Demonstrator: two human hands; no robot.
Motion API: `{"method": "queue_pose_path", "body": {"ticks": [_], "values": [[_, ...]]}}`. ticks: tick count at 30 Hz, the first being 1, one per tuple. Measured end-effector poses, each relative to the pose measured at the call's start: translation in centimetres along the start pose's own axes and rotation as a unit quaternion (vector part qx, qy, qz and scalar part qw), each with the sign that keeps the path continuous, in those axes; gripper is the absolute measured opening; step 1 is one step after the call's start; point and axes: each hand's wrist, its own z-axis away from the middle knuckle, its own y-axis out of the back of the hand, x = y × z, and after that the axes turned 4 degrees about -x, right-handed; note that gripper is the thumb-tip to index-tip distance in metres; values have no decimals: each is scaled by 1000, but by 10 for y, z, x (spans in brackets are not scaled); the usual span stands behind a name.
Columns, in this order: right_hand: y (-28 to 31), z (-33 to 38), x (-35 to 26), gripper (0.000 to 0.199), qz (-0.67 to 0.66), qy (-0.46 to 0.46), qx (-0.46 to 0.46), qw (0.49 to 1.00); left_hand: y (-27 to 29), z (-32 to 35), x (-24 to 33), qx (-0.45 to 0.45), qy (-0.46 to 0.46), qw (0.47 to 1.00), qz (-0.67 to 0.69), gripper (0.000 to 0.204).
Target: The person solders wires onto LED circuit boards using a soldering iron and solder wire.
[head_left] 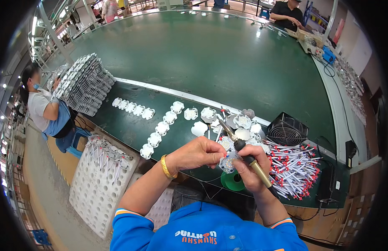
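Note:
My left hand (198, 154), with a gold bangle at the wrist, pinches a small white round lamp board (228, 161) between its fingertips. My right hand (249, 169) holds a soldering iron (240, 145) with a black grip and brass-coloured handle, and its fingers also touch the board from below. The iron's tip points up and left, away from the board, over several white round boards (244, 125) lying on the dark green bench. A heap of red and white wires (294, 167) lies just right of my right hand.
Rows of white round boards (158, 131) run across the bench to the left. A small black fan (287, 130) stands behind the wires. A tall stack of metal parts (87, 83) sits far left beside a seated person (45, 111). A white perforated tray (102, 175) holds wired pieces. A green solder reel (232, 182) lies under my hands.

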Motion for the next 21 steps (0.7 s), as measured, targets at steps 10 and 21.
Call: {"method": "queue_pose_path", "body": {"ticks": [10,21], "values": [[7,-1,7,15,92,24,82,992,-22,43,-20,200,-78,976,-33,21],[34,24,25,24,92,11,114,989,2,269,-148,797,-83,594,68,13]]}}
